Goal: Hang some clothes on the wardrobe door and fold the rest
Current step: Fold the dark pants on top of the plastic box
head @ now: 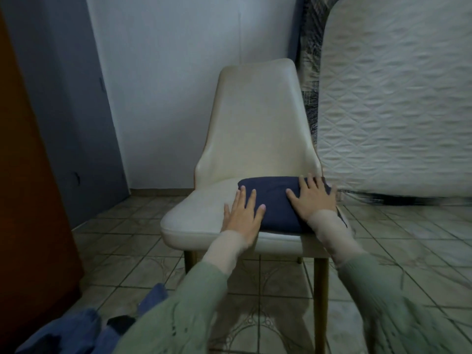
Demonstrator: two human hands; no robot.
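Here, both hands [241,215] flat on folded garment [273,200]

A folded navy garment [270,200] is seen lying on the right half of a cream chair's [204,213] seat, above a tiled floor [132,241].

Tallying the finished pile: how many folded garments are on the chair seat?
1: a folded navy garment on the right half of the cream chair seat, under both hands. Anything beneath it would be hidden.
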